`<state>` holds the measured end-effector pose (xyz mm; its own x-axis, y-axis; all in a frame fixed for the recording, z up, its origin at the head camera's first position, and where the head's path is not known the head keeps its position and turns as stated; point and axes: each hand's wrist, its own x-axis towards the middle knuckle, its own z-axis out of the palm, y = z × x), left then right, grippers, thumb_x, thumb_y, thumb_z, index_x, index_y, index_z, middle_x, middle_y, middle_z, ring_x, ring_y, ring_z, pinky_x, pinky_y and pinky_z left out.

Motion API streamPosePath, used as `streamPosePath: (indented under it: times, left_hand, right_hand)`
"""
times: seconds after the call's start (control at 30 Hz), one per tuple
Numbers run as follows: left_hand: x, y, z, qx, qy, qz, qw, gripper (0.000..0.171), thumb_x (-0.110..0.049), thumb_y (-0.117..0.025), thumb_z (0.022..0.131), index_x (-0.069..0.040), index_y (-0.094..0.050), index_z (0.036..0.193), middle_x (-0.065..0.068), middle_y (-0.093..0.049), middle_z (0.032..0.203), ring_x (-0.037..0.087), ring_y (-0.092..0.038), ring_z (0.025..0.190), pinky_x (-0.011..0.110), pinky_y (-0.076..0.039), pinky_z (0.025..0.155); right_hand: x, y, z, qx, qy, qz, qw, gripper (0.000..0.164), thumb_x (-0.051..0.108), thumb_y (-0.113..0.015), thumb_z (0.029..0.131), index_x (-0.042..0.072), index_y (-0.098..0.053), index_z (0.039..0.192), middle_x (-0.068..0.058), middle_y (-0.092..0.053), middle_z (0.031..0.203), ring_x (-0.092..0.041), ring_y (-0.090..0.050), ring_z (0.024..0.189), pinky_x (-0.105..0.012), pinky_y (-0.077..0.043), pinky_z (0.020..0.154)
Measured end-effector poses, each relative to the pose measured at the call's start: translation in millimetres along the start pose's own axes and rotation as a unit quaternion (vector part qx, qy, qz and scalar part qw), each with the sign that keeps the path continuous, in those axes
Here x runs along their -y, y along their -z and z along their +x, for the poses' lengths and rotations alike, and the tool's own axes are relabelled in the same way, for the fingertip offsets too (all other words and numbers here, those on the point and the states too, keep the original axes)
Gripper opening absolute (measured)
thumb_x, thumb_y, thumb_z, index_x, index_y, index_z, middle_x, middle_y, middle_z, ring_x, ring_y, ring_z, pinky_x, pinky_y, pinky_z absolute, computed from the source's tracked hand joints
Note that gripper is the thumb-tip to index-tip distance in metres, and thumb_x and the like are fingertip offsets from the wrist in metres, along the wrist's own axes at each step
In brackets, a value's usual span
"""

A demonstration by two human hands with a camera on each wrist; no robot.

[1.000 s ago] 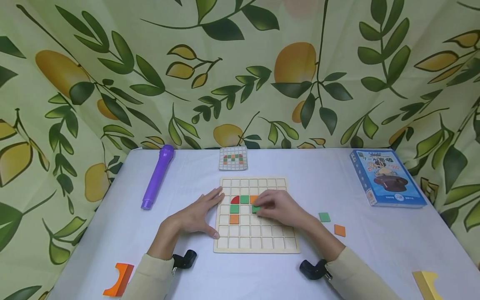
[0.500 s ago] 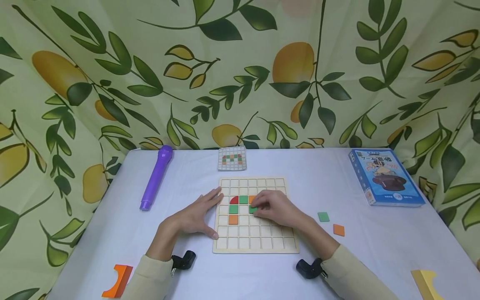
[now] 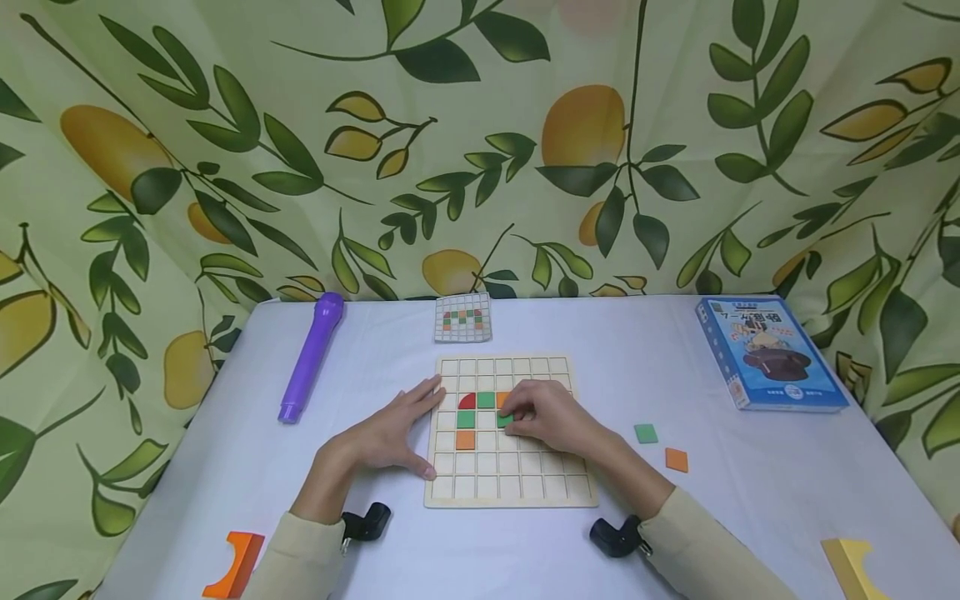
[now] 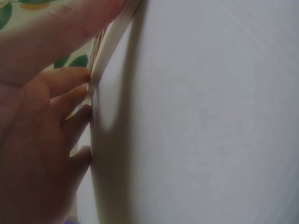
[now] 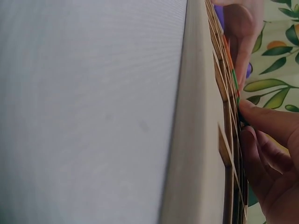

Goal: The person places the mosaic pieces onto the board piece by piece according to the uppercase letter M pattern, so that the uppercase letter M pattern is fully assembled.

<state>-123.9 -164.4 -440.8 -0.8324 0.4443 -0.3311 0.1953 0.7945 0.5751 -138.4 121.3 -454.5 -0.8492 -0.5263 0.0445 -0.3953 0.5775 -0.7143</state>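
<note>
A pale wooden grid board (image 3: 517,487) lies mid-table. On its left edge rests my left hand (image 3: 390,429), fingers spread and thumb at the lower left side; the left wrist view shows the fingertips along the board's edge. My right hand (image 3: 555,417) pinches a green square tile (image 3: 503,421) at the board, partly hidden by the fingers, just below a half-covered orange tile (image 3: 503,399). Also set in the grid are a red rounded tile (image 3: 468,402), a green tile (image 3: 486,400), another green tile (image 3: 466,420) and an orange tile (image 3: 465,440).
Right of the board lie a loose green tile (image 3: 646,433) and an orange tile (image 3: 677,460). A pattern card (image 3: 462,317) sits behind it. Around are a purple microphone-shaped stick (image 3: 311,358), a blue box (image 3: 772,354), an orange block (image 3: 235,565) and a yellow block (image 3: 847,568).
The right hand and its green tile have shifted slightly left over the board. The left hand stays on the edge. The whole head view has drifted a little.
</note>
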Motion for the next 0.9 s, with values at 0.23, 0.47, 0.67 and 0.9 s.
streamPosePath:
  times: [0.23, 0.47, 0.67, 0.9]
  left_hand:
    - [1.3, 1.7, -0.2, 0.001, -0.003, 0.003, 1.0000, 0.123, -0.036, -0.097, 0.062, -0.017, -0.028, 0.162, -0.003, -0.008, 0.175, 0.039, -0.008, 0.162, 0.060, -0.015, 0.131]
    - [3.0, 0.2, 0.3, 0.002, -0.003, 0.001, 1.0000, 0.123, -0.037, -0.097, 0.063, -0.017, -0.028, 0.162, -0.004, -0.008, 0.175, 0.039, -0.008, 0.162, 0.060, -0.016, 0.131]
    - [3.1, -0.2, 0.1, 0.003, -0.005, -0.003, 1.0000, 0.122, -0.036, -0.097, 0.064, -0.016, -0.028, 0.162, -0.003, -0.008, 0.175, 0.039, -0.007, 0.162, 0.060, -0.015, 0.131]
    - [2.1, 0.2, 0.1, 0.003, -0.006, -0.005, 1.0000, 0.121, -0.035, -0.097, 0.064, -0.016, -0.029, 0.162, -0.002, -0.008, 0.175, 0.037, -0.007, 0.162, 0.060, -0.014, 0.131]
  right_hand:
    - [-0.1, 0.2, 1.2, -0.002, 0.004, -0.005, 1.000, 0.015, 0.008, -0.085, 0.081, 0.016, -0.080, 0.092, 0.005, -0.073, 0.096, -0.005, -0.062, 0.081, -0.016, -0.056, 0.072]
    - [-0.1, -1.2, 2.3, 0.001, -0.006, -0.006, 1.000, 0.015, 0.007, -0.085, 0.080, 0.016, -0.080, 0.091, 0.005, -0.072, 0.097, -0.006, -0.061, 0.082, -0.016, -0.057, 0.073]
    - [0.0, -1.0, 1.9, 0.003, -0.004, 0.000, 1.000, 0.015, 0.006, -0.086, 0.079, 0.015, -0.081, 0.091, 0.004, -0.072, 0.098, -0.006, -0.063, 0.083, -0.016, -0.058, 0.074]
    - [-2.8, 5.9, -0.5, 0.026, -0.004, 0.021, 0.999, 0.019, 0.011, -0.085, 0.082, 0.018, -0.080, 0.099, 0.005, -0.072, 0.104, -0.009, -0.064, 0.088, -0.017, -0.058, 0.077]
